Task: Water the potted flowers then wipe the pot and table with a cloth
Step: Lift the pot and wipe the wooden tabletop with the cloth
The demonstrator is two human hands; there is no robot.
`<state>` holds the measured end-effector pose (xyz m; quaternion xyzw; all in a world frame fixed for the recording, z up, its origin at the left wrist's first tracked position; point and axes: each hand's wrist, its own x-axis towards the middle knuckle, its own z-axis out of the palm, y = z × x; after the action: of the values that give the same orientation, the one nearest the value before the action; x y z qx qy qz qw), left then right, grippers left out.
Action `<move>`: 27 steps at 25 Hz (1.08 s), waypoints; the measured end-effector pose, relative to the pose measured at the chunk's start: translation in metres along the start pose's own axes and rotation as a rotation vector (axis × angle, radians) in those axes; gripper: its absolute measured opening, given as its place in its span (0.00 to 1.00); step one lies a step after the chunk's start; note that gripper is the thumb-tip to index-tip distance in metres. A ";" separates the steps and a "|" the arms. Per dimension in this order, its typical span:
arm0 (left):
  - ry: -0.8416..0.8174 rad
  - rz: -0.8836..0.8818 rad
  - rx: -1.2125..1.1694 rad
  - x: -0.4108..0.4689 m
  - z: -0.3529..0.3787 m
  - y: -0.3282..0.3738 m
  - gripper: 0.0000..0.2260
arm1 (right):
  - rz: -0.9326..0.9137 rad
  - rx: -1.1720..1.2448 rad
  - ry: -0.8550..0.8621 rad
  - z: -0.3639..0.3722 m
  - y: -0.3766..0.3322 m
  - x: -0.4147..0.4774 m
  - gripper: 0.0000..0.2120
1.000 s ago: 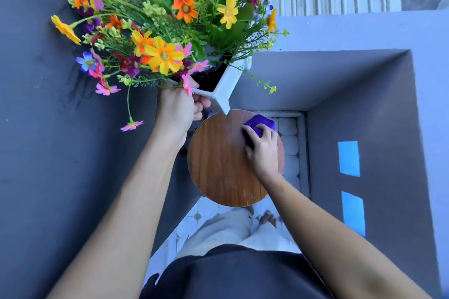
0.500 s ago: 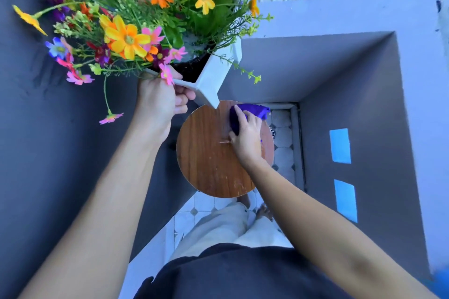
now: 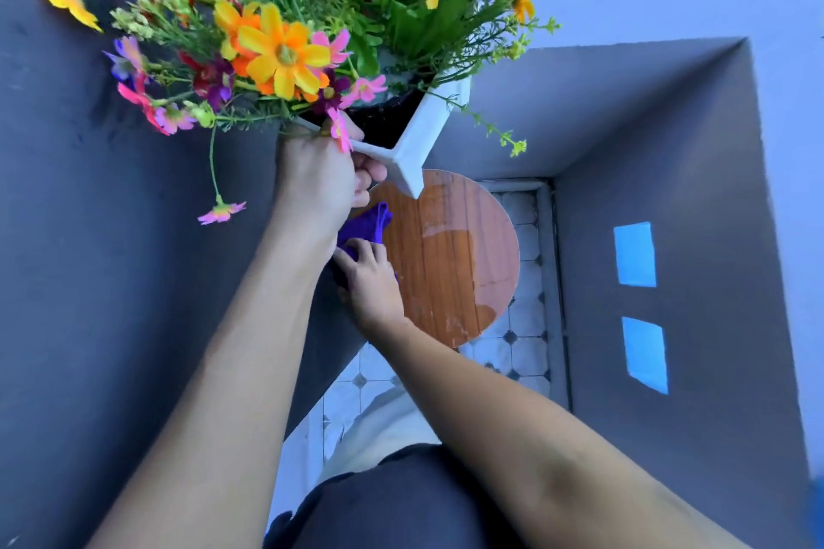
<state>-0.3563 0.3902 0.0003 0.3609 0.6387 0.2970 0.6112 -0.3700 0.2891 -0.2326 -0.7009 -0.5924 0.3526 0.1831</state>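
the watering looks done and the table wipe is under way, judging by the wet sheen across the far and right parts of the round wooden table (image 3: pixel 450 263). the left hand (image 3: pixel 319 178) grips the white square pot (image 3: pixel 428 125) by its rim and holds it lifted clear above the table's far edge, with the bright mixed flowers (image 3: pixel 276 54) spilling out leftward. the right hand (image 3: pixel 372 281) presses flattish fingers on the bunched purple cloth (image 3: pixel 365 225) at the table's left edge. left to do, likely: dry the damp streaks and set the pot down.
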 end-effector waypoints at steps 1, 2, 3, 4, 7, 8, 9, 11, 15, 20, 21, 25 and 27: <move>-0.003 0.006 0.008 -0.001 0.000 -0.001 0.14 | 0.016 0.000 0.033 -0.005 0.006 -0.004 0.31; 0.004 0.019 0.025 -0.002 0.000 -0.002 0.14 | 0.028 0.007 0.070 -0.010 0.014 -0.009 0.29; 0.011 0.028 0.037 -0.004 0.000 -0.004 0.13 | 0.037 0.013 0.100 -0.016 0.024 -0.014 0.28; 0.013 0.027 0.042 -0.005 0.001 -0.005 0.13 | 0.054 0.009 0.121 -0.024 0.035 -0.019 0.29; -0.008 0.010 0.044 -0.010 0.004 -0.009 0.13 | 0.158 -0.013 0.192 -0.053 0.078 -0.032 0.34; -0.009 0.010 0.047 -0.010 0.003 -0.009 0.13 | 0.202 -0.015 0.225 -0.062 0.094 -0.038 0.34; -0.008 0.012 0.046 -0.010 0.003 -0.009 0.13 | 0.244 -0.017 0.260 -0.071 0.108 -0.044 0.34; 0.002 0.017 0.043 -0.010 0.002 -0.009 0.13 | 0.319 -0.016 0.311 -0.086 0.131 -0.052 0.33; 0.002 0.037 0.043 -0.010 0.004 -0.008 0.14 | 0.370 -0.008 0.334 -0.095 0.141 -0.052 0.31; 0.015 0.032 0.066 -0.008 0.003 -0.012 0.12 | 0.386 0.084 0.404 -0.071 0.102 -0.032 0.30; 0.012 0.029 0.067 -0.007 0.003 -0.013 0.12 | 0.362 0.104 0.395 -0.063 0.090 -0.027 0.30; 0.004 0.016 0.069 -0.006 0.003 -0.018 0.11 | 0.200 0.097 0.283 -0.018 0.038 -0.011 0.30; 0.006 0.007 0.061 -0.006 0.003 -0.019 0.11 | 0.142 0.068 0.253 0.005 0.017 -0.016 0.26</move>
<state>-0.3550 0.3745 -0.0121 0.3810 0.6479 0.2806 0.5970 -0.3624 0.2692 -0.2435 -0.7732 -0.5012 0.2935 0.2545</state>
